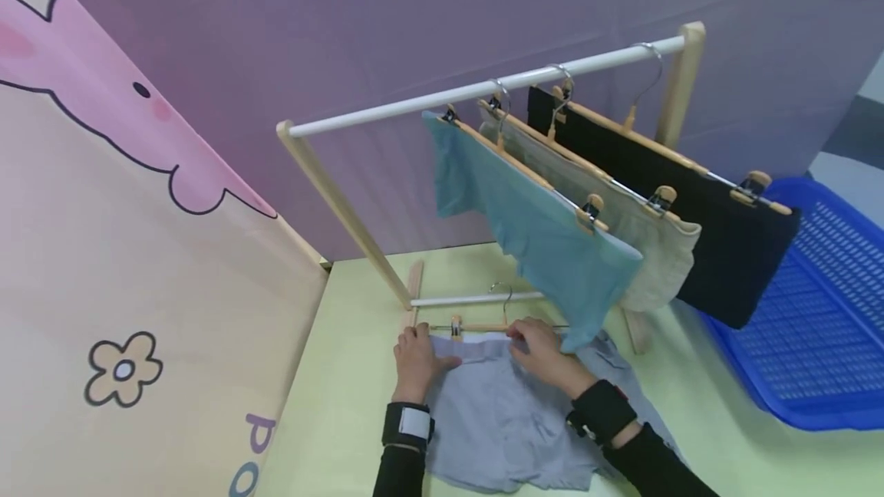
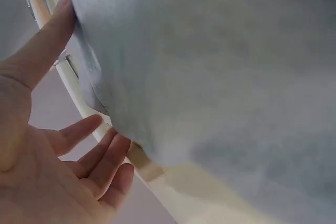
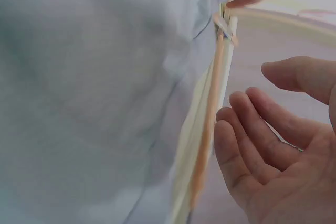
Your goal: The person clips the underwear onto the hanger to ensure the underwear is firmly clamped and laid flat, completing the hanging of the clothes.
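Light blue-grey shorts (image 1: pixel 511 420) lie spread on the pale green table, waistband toward the rack. A wooden clip hanger (image 1: pixel 476 327) lies along the waistband, one clip (image 1: pixel 456 325) visible near its left end. My left hand (image 1: pixel 417 363) is at the left corner of the waistband; its thumb lies along the cloth and its fingers bend loosely at the edge. Over the waistband, near the hanger's hook, is my right hand (image 1: pixel 549 363). In the right wrist view its relaxed fingers stand beside the hanger bar (image 3: pixel 209 124) with nothing between them and the thumb.
Above the table, a rack with a white rail (image 1: pixel 414 104) carries blue shorts (image 1: pixel 532 213), beige shorts (image 1: pixel 663 259) and a black garment (image 1: pixel 725 259) on clip hangers. The blue shorts hang close by my right hand. A blue plastic basket (image 1: pixel 766 397) stands at the right.
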### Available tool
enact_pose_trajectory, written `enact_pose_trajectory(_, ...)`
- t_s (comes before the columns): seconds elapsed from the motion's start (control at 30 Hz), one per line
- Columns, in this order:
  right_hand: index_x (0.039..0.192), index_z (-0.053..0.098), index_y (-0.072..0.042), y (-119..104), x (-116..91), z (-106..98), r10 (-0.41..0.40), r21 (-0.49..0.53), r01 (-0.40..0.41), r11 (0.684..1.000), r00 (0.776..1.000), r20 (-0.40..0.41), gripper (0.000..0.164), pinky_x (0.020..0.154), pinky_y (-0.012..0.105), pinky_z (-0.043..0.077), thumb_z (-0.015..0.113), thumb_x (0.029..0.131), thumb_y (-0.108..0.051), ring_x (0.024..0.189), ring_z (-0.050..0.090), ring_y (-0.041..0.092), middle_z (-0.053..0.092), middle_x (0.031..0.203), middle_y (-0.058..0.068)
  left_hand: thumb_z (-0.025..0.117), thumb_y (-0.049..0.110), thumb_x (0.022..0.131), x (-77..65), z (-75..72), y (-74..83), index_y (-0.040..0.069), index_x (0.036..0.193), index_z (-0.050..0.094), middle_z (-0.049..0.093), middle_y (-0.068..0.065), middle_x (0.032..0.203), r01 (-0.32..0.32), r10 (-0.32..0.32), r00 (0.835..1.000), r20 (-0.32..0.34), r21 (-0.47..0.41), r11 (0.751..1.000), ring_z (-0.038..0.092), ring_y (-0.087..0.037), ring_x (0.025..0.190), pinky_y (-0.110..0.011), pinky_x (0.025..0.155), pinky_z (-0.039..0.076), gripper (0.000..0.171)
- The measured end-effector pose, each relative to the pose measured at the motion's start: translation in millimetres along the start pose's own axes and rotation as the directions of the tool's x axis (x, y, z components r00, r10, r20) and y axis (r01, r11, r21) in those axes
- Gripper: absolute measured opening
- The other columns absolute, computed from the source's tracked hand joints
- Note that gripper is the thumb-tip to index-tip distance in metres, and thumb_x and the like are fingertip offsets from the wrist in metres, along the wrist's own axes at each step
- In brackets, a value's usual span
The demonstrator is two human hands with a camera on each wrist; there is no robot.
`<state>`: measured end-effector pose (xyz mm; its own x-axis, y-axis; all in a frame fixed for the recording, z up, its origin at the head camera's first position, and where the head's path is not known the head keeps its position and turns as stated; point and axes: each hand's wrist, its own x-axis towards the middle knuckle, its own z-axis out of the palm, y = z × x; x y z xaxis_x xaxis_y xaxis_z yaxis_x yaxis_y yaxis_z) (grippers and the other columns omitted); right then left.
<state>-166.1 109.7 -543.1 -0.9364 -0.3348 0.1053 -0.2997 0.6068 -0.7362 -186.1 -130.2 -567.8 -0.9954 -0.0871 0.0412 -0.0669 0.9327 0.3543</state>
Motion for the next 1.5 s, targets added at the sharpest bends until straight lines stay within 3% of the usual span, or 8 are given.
enact_pose_trajectory(0.17,0.114,0.064,-0.001,-17,30,16,0.039,-0.030,-0.036,0.999,0.994,0.099,0.022,0.087,0.043,0.049,0.067,0.093,-0.007,0.101,0.059,0.027,0.063,0.103,0.009,0.096,0.036,0.057,-2.0,-1.7,3.7,-0.005,0.111,0.059,0.057,-0.021,0.099,0.023,-0.023,1.000,-0.011,0.016,1.000,0.056,-0.037,0.093,-0.051,0.080,0.047,0.077)
enact_pose_trajectory(0.4,0.135,0.053,0.003,-35,64,41,0.006,-0.117,0.015,0.993,0.984,0.179,0.045,0.107,0.050,0.040,0.066,0.095,-0.014,0.132,0.045,0.039,0.056,0.134,0.022,0.096,0.029,0.059,-2.0,-4.3,10.2,-0.002,0.103,0.056,0.064,-0.020,0.097,0.153,-0.146,0.986,0.079,-0.080,0.985,0.065,-0.038,0.088,-0.050,0.071,0.053,0.067)
enact_pose_trajectory(0.57,0.135,0.053,0.005,-43,75,57,-0.004,-0.188,0.042,0.981,0.980,0.197,0.046,0.105,0.055,0.040,0.064,0.097,-0.019,0.130,0.044,0.040,0.055,0.132,0.024,0.093,0.024,0.065,-1.8,-2.6,7.7,0.001,0.108,0.056,0.065,-0.016,0.100,0.134,-0.118,0.986,0.120,-0.130,0.982,0.065,-0.032,0.089,-0.047,0.072,0.053,0.061)
enact_pose_trajectory(0.9,0.076,0.064,-0.008,-29,92,75,-0.032,-0.151,0.046,0.987,0.995,0.091,0.017,0.079,0.043,0.047,0.067,0.093,-0.008,0.089,0.053,0.026,0.057,0.079,0.004,0.091,0.022,0.069,-2.3,7.2,-3.9,0.008,0.104,0.058,0.068,-0.011,0.101,0.067,-0.038,0.993,0.115,-0.268,0.961,0.064,-0.025,0.090,-0.043,0.075,0.052,0.049)
enact_pose_trajectory(1.17,0.086,0.062,-0.008,-28,94,63,-0.005,0.091,-0.006,0.996,0.993,0.121,0.013,0.064,0.033,0.043,0.058,0.099,-0.007,0.067,0.051,0.016,0.057,0.076,0.002,0.085,0.028,0.078,-11.9,12.3,-10.4,0.006,0.105,0.062,0.068,-0.009,0.101,0.084,-0.050,0.995,0.086,-0.449,0.889,0.063,-0.022,0.090,-0.041,0.076,0.052,0.042)
enact_pose_trajectory(1.27,0.101,0.059,-0.005,-31,95,53,0.037,0.187,-0.068,0.980,0.986,0.164,0.005,0.066,0.033,0.045,0.055,0.101,-0.008,0.071,0.056,0.017,0.062,0.084,0.005,0.078,0.035,0.085,-11.2,12.7,-10.9,0.007,0.103,0.065,0.067,-0.007,0.097,0.101,-0.062,0.994,0.090,-0.532,0.841,0.059,-0.017,0.085,-0.035,0.072,0.048,0.036)
enact_pose_trajectory(1.37,0.114,0.058,-0.001,-32,96,46,0.082,0.206,-0.122,0.971,0.978,0.193,0.021,0.073,0.038,0.050,0.059,0.100,-0.016,0.083,0.062,0.022,0.065,0.097,0.011,0.073,0.034,0.090,-9.2,13.2,-11.6,0.007,0.099,0.070,0.067,-0.005,0.091,0.109,-0.070,0.994,0.088,-0.593,0.798,0.056,-0.013,0.079,-0.030,0.068,0.044,0.028)
enact_pose_trajectory(1.5,0.101,0.069,0.002,-28,99,45,0.061,0.200,-0.103,0.974,0.977,0.207,0.025,0.067,0.034,0.049,0.062,0.099,-0.023,0.075,0.063,0.026,0.068,0.085,0.014,0.073,0.029,0.091,-9.2,14.5,-14.5,0.004,0.093,0.073,0.064,-0.002,0.081,0.099,-0.065,0.995,0.076,-0.633,0.768,0.052,-0.010,0.071,-0.025,0.062,0.040,0.025)
